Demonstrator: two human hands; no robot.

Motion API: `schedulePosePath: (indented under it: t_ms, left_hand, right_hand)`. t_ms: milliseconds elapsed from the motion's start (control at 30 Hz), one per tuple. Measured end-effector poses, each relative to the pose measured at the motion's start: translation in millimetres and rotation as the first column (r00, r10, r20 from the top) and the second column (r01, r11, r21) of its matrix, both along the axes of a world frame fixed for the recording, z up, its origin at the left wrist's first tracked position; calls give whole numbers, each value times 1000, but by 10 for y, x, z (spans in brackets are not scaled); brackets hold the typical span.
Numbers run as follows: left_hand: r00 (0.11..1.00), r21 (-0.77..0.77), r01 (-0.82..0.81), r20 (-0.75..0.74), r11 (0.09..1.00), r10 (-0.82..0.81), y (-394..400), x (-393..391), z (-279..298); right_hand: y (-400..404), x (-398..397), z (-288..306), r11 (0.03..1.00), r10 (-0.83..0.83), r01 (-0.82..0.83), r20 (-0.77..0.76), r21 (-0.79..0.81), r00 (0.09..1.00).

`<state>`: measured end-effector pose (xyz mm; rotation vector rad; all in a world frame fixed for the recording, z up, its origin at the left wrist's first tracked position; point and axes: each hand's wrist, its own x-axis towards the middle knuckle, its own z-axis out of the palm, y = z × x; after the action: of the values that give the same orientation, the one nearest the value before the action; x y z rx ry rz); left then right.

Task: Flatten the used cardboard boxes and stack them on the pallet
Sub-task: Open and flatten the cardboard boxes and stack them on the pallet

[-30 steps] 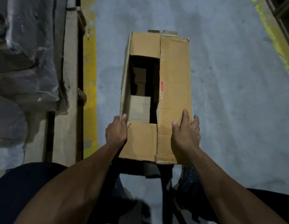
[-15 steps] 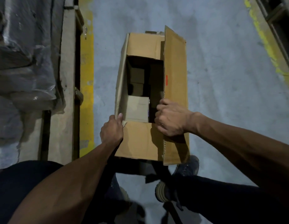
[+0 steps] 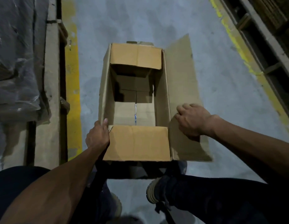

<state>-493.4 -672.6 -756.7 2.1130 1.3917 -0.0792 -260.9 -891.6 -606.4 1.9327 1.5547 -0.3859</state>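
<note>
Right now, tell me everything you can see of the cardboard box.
The box is plain brown corrugated cardboard, long and rectangular, standing upright on the grey floor between the person's feet and not yet flattened. Its top is open: the long right flap is folded outward, the near and far short flaps lie inward. Inside, the bottom flaps meet at a taped seam. The left hand grips the near left corner. The right hand rests on the right flap with curled fingers.
</note>
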Motion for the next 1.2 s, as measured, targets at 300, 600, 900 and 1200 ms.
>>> schedulePosePath:
  t_ms: [300,600,900,1200]
  left_hand:
    - [1000,11,3,20,1000,-3,-4,8,-28]
    - [1000,23,-9,5,1000,9,-17,57,-58]
    - [998,26,-56,31,998,55,407,469,46]
    - [510,-44,854,-116,518,-852,150,969,523]
  right_hand:
    - [143,-203,-730,476,-775,879,-484,-26,405]
    - [277,-251,-1118,42,-800,999,-597,31,52]
    - [565,-55,-1281,-68,-753,986,-656,154,51]
    - [536,79,-1282,-111,-728,993,-683,30,-61]
